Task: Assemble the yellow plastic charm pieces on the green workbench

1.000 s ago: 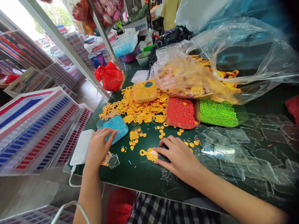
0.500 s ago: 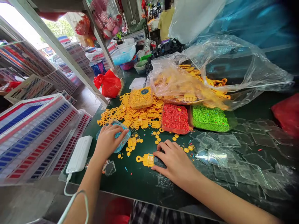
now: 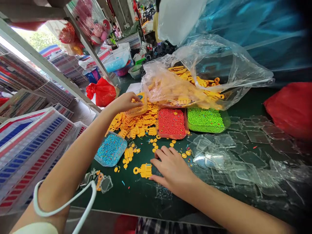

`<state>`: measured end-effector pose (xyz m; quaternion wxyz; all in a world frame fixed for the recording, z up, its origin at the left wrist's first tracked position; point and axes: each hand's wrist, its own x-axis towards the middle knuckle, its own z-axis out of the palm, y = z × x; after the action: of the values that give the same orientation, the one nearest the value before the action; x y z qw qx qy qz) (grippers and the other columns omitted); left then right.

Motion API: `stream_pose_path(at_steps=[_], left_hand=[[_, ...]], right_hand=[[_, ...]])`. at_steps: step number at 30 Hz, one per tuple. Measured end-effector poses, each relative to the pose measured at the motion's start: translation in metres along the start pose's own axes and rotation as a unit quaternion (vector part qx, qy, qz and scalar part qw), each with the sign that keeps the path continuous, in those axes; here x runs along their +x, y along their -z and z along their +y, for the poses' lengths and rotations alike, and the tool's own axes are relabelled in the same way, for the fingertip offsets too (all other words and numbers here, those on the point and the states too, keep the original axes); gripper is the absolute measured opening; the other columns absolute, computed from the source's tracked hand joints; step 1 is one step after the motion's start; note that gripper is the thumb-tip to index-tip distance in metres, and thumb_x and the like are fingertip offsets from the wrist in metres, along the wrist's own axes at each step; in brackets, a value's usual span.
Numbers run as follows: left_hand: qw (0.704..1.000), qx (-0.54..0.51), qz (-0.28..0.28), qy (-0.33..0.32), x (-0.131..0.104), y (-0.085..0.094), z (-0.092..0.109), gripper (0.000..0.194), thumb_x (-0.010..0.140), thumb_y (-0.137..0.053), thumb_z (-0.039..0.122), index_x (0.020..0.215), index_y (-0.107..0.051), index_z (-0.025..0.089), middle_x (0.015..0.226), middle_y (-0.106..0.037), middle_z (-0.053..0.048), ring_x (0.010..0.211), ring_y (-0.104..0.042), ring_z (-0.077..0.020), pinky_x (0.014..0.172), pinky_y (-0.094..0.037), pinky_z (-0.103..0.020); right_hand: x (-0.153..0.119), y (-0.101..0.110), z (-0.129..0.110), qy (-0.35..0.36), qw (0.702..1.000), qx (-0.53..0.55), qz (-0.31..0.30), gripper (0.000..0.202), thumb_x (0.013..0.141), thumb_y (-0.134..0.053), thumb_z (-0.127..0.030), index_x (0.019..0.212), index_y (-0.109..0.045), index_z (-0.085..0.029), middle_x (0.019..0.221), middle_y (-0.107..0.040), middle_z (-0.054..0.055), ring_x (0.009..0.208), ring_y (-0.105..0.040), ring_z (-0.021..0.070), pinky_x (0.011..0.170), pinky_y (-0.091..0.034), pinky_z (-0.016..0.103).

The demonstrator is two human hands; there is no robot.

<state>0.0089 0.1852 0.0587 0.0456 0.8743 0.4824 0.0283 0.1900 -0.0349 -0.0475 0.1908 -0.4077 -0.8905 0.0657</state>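
My left hand [image 3: 128,102] reaches over the tray of yellow beads [image 3: 136,111]. Its fingers are pressed together and point down at the beads; whatever may be between the tips is too small to make out. My right hand [image 3: 172,165] rests on the dark green table, thumb and forefinger at the right end of a flat yellow plastic piece with a ring [image 3: 143,170]. A short row of blue beads shows along that piece's upper right edge. A tray of blue beads [image 3: 110,149] stands left of it, and loose yellow discs [image 3: 128,157] lie between.
Behind are a heap of yellow pieces [image 3: 136,125], a tray of red beads [image 3: 172,123], a tray of green beads [image 3: 206,120] and a clear bag [image 3: 175,87] of more yellow pieces. Clear plastic squares [image 3: 226,162] cover the right side. A white cable [image 3: 91,198] crosses my left forearm.
My left hand has moved from the blue bead tray up and away to the yellow bead tray. My right hand stays at the yellow piece. The whole view has shifted somewhat.
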Motion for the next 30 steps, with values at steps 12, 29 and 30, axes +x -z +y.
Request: stream_pose_path(at_steps=[12, 29, 30], left_hand=[[0.996, -0.018, -0.084, 0.026, 0.015, -0.006, 0.002, 0.025, 0.073, -0.067, 0.045, 0.068, -0.073, 0.021, 0.063, -0.064, -0.003, 0.057, -0.047, -0.0133, 0.058, -0.035, -0.030], [0.967, -0.162, 0.182, 0.072, -0.188, -0.095, 0.108, 0.019, 0.090, -0.061, 0.037, 0.083, -0.076, 0.027, 0.077, -0.065, -0.001, 0.077, -0.061, -0.0179, 0.074, -0.044, -0.034], [0.970, -0.166, 0.162, 0.074, -0.195, -0.102, 0.106, 0.019, 0.090, -0.061, 0.038, 0.083, -0.076, 0.027, 0.077, -0.066, -0.001, 0.077, -0.061, -0.0181, 0.073, -0.044, -0.035]], right_hand=[[0.003, 0.013, 0.000, -0.009, 0.999, 0.009, -0.046, 0.032, 0.079, -0.071, -0.049, 0.083, -0.068, -0.018, 0.092, -0.065, 0.007, 0.090, -0.054, 0.0241, 0.071, -0.037, 0.034], [0.003, 0.012, -0.001, 0.002, 0.998, 0.026, -0.062, 0.016, 0.083, -0.070, -0.038, 0.080, -0.073, -0.022, 0.085, -0.067, 0.004, 0.087, -0.053, 0.0218, 0.069, -0.030, 0.033], [0.003, 0.011, 0.000, 0.007, 0.997, 0.030, -0.066, 0.015, 0.083, -0.070, -0.037, 0.079, -0.073, -0.022, 0.084, -0.067, 0.003, 0.086, -0.052, 0.0213, 0.068, -0.029, 0.033]])
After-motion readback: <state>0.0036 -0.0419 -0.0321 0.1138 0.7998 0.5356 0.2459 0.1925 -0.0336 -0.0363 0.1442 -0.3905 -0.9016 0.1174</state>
